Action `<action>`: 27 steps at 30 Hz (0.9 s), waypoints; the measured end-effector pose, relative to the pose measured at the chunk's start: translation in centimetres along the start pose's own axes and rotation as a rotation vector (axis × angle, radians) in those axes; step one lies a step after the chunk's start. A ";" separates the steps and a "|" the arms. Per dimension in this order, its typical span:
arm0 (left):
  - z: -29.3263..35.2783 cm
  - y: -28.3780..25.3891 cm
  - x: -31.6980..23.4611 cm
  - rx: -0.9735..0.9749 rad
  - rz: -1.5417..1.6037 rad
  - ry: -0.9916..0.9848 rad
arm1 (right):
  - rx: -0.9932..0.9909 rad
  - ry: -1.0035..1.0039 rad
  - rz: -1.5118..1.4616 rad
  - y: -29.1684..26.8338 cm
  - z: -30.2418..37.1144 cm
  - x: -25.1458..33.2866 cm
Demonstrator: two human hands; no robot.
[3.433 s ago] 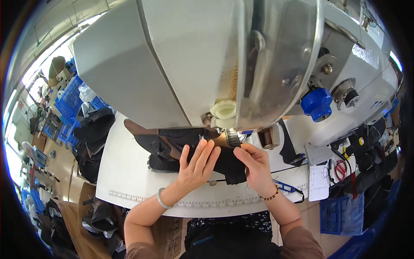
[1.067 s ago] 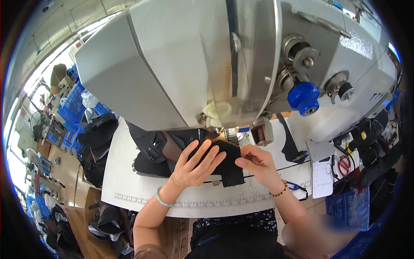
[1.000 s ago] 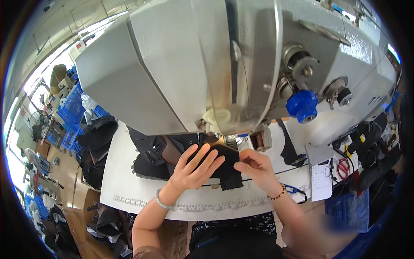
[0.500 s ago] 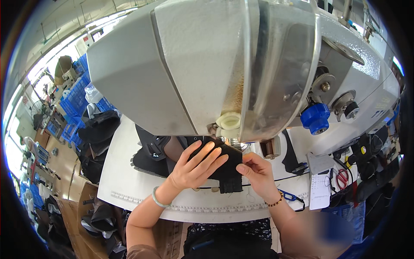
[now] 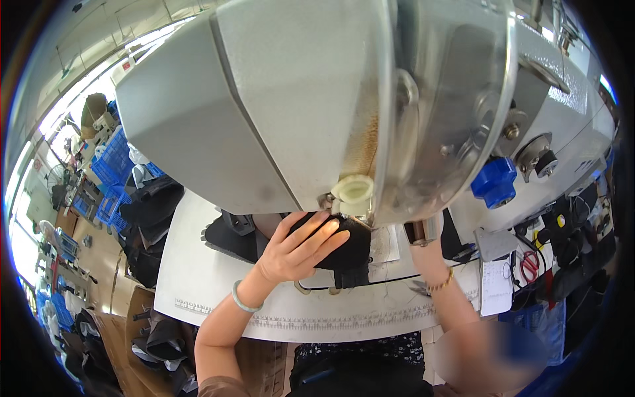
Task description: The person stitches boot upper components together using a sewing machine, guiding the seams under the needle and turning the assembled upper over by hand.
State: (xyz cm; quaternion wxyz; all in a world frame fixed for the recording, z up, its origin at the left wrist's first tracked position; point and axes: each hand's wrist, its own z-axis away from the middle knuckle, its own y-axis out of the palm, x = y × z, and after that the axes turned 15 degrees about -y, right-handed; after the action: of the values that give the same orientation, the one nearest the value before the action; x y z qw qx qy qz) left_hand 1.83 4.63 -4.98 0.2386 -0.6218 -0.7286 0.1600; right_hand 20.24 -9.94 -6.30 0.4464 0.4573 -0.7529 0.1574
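My left hand (image 5: pixel 294 251) lies on a black fabric piece (image 5: pixel 350 258), fingers stretched and slightly apart, pressing it to the white sewing table (image 5: pixel 231 298). The piece sits beneath the head of a grey sewing machine (image 5: pixel 284 99), which covers its far part and the needle area. More black and brownish material with a dark buckle-like fitting (image 5: pixel 236 223) spreads left of that hand. My right hand (image 5: pixel 430 255) reaches beneath the machine head, right of the fabric; its fingers are hidden. Small pointed metal tips (image 5: pixel 419 288) show beside that wrist.
A ruler strip (image 5: pixel 297 320) runs along the table's near edge. At right are a paper sheet (image 5: pixel 496 288), red-handled scissors (image 5: pixel 530 266) and dark clutter. Black pieces (image 5: pixel 152 215) are piled at left near blue crates (image 5: pixel 114 159). A cardboard box (image 5: pixel 135 331) stands below.
My right hand has let go of the fabric's right edge and moved right and away from me beneath the machine head. My left hand stays on the fabric. The view has shifted slightly.
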 end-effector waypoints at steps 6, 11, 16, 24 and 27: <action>-0.3 0.1 -0.2 -0.003 0.039 -0.019 | -0.035 0.127 -0.204 1.1 -4.1 -3.2; -0.1 0.0 0.2 0.037 0.046 -0.019 | -0.029 0.299 -0.400 2.0 -5.0 -6.3; 0.3 -0.2 1.1 0.052 0.049 -0.013 | 0.119 0.320 -0.474 2.0 -5.3 -1.1; -0.1 0.6 2.1 0.036 0.138 0.005 | -0.115 0.239 -0.558 2.7 -4.3 -6.1; 0.0 0.5 2.4 0.067 0.144 -0.028 | -0.139 0.227 -0.555 2.9 -4.2 -6.0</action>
State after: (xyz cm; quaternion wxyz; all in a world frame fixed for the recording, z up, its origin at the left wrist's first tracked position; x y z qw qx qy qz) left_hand 1.95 7.09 -4.86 0.2369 -0.6620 -0.6795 0.2095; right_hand 21.16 -2.38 -8.38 0.5837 0.5934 -0.5535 0.0275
